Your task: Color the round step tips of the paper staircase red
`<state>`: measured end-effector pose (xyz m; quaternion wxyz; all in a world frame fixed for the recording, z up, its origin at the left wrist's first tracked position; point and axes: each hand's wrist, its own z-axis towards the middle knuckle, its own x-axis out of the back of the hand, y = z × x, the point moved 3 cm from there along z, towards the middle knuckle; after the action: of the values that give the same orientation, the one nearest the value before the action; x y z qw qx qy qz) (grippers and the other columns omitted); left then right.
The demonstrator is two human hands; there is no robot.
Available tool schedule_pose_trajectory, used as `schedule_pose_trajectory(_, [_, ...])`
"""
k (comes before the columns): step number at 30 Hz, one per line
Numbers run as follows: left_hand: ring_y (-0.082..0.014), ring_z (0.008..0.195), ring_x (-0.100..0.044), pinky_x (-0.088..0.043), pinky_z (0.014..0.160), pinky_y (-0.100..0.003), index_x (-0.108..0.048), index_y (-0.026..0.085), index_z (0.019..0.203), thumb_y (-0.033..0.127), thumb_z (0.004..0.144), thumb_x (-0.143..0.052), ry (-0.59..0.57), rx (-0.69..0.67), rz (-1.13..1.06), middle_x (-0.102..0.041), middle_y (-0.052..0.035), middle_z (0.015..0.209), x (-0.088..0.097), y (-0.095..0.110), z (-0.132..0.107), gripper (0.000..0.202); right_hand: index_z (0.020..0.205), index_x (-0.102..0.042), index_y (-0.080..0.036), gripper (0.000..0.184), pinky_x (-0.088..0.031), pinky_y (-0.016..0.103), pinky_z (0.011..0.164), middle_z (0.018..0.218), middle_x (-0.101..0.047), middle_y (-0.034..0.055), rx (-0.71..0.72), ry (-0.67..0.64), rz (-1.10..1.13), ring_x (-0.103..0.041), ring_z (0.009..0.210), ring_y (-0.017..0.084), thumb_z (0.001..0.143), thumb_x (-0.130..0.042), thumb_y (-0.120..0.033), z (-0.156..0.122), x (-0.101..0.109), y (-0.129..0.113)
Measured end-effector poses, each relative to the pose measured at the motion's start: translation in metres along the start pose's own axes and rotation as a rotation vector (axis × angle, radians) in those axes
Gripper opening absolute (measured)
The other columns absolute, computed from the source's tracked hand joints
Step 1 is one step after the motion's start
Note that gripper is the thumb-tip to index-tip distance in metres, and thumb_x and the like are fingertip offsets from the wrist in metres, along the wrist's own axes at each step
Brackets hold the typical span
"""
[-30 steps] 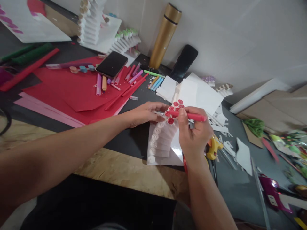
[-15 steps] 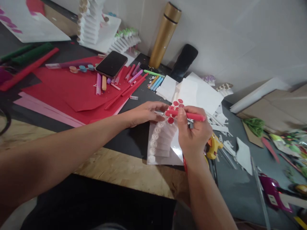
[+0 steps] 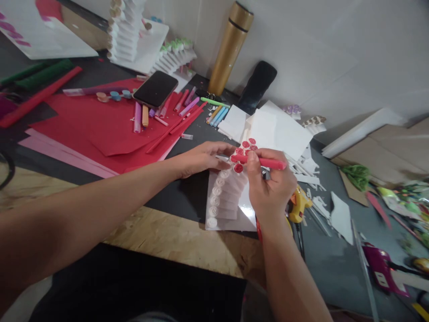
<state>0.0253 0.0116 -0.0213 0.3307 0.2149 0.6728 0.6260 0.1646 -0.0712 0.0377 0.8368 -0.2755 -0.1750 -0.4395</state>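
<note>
- Hardly anything has moved.
- Right hand (image 3: 268,188) clamps a red marker (image 3: 273,163).
- Left hand (image 3: 201,158) meets rolls (image 3: 216,191); grip hard to tell.
- Rolls look white-ended near, red-ended farther.

The bare left arm (image 3: 100,209) is slanting in from the lower left, the bare left hand (image 3: 206,158) pointing rightward with thumb and forefinger parted. The bare right forearm (image 3: 290,268) is sloping steeply, the bare right hand (image 3: 271,185) pinching between thumb and curled fingers.
</note>
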Motion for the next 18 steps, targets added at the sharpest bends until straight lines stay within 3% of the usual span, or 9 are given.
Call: schedule_pose_trajectory(18, [-0.0249,0.116,-0.061,-0.048,0.094,-0.037,-0.061,0.014,0.124,0.018,0.074,-0.069,0.009,-0.011,-0.022,-0.063,-0.0121,0.131,-0.0001,-0.0001,0.0001,0.050,0.091,-0.064,-0.022,0.005,-0.055,0.031,0.078,0.085,-0.072,-0.0024,-0.056,0.027,0.035,-0.068,0.081,0.012,0.090,-0.061,-0.025,0.0002,0.0016,-0.0007])
